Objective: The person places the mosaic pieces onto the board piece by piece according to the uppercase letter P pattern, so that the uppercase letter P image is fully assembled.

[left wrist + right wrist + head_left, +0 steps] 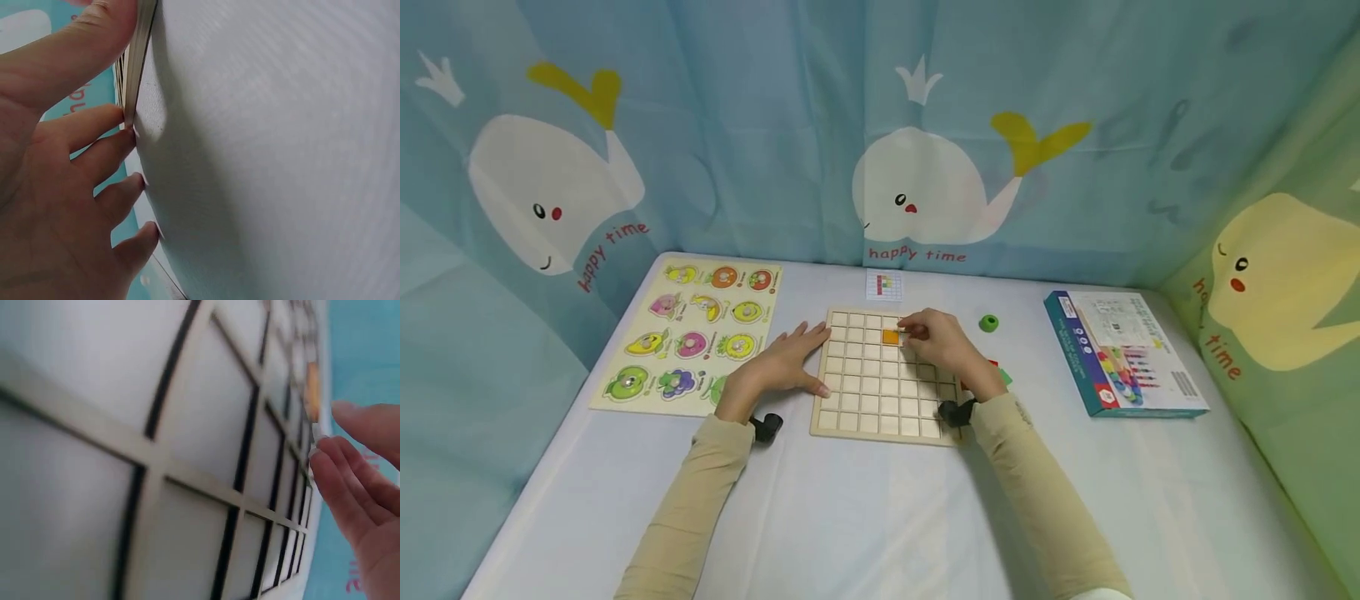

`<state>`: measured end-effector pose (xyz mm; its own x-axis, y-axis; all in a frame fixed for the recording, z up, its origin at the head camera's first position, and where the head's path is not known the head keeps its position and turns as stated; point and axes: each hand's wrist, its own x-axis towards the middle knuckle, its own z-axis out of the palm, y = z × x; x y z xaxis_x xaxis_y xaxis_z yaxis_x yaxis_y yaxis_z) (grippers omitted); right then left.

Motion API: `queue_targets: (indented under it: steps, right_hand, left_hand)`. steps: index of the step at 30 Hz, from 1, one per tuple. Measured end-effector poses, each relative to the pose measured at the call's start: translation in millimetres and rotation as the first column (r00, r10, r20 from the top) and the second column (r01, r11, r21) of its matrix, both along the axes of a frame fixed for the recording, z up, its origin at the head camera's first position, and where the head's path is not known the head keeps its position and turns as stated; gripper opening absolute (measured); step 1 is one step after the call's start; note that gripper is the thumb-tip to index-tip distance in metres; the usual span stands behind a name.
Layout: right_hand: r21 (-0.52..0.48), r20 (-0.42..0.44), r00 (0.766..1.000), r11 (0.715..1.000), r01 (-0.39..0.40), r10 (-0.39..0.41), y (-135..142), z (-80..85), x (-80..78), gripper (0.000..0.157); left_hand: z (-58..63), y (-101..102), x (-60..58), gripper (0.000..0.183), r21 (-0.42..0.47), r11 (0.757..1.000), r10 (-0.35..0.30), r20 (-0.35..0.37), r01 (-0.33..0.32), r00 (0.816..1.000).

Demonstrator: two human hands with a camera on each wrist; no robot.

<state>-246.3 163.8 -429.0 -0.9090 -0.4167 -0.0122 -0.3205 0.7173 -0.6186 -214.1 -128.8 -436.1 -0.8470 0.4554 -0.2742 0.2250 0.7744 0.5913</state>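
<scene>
- Grid board [871, 385] of pale wood lies on the white table [880, 525], its recessed squares ruled off by raised ridges.
- Orange tile [891, 337] sits in one square, second row from the far edge, fourth column from the left.
- Right hand [942, 340] is over the board beside that tile, thumb and fingertips close together; I cannot tell whether they pinch the small pale bit at their tips.
- Left hand [784, 362] is spread wide, holding nothing, its thumb touching the board's left edge.
- Fruit puzzle board [652, 403], left, carries rows of fruit pieces.
- Printed carton [1123, 367], right, hides its contents.
- Pattern card [884, 286] lies beyond the grid; a green ring [988, 322] lies to its right.
</scene>
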Motion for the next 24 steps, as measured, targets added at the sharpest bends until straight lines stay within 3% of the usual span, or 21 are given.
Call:
queue_targets:
  steps: [4,13,20,24]
  right_hand:
    - [-0.054,-0.024,0.999,0.998,0.027,-0.028,9.4,0.6,16.5,0.029]
    - [-0.042,-0.080,0.990,0.992,0.117,-0.120,33.2,-0.7,39.6,0.030]
    - [-0.042,-0.069,0.986,0.988,0.146,-0.149,51.0,-4.0,38.9,0.029]
    - [-0.032,-0.021,0.983,0.983,0.180,-0.181,59.2,-4.6,36.0,0.027]
  left_hand:
    - [-2.0,-2.4,2.2,0.108,0.005,1.000,-0.002,-0.003,0.002,1.000]
    - [-5.8,-3.7,1.0,0.107,0.009,1.000,-0.018,-0.003,0.018,1.000]
    - [-2.8,-0.1,-0.9,0.108,0.009,1.000,-0.018,0.001,0.018,1.000]
    - [-1.5,-1.2,-2.3,0.109,0.011,1.000,-0.012,0.009,0.012,1.000]
